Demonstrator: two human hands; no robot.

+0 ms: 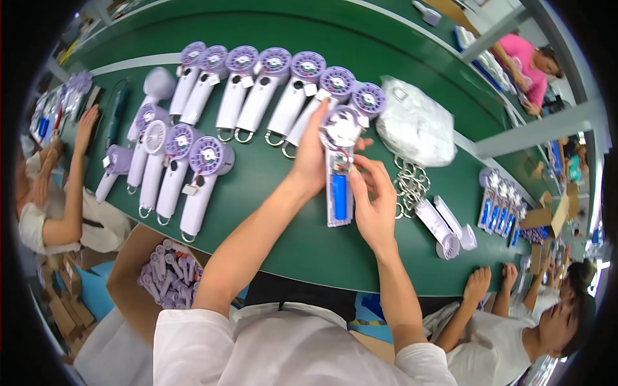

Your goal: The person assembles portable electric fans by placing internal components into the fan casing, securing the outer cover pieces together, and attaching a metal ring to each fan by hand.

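Observation:
An opened lilac handheld fan (342,126) is held over the green table, its handle showing a blue battery (339,198), a small circuit board and thin red wires. My left hand (311,159) is closed around the fan from its left side, near the join of head and handle. Thumb and fingers of my right hand (376,204) are closed at the handle's right edge, beside the circuit board (340,163). Whether they pinch a wire or only the housing is too small to tell.
Lilac fans with metal loops lie in a back row (275,62) and a left group (207,156). At right are a white plastic bag (417,122), metal rings (412,183), shell halves (438,226) and battery-fitted handles (499,209). A carton (132,267) holds fan parts. Co-workers sit both sides.

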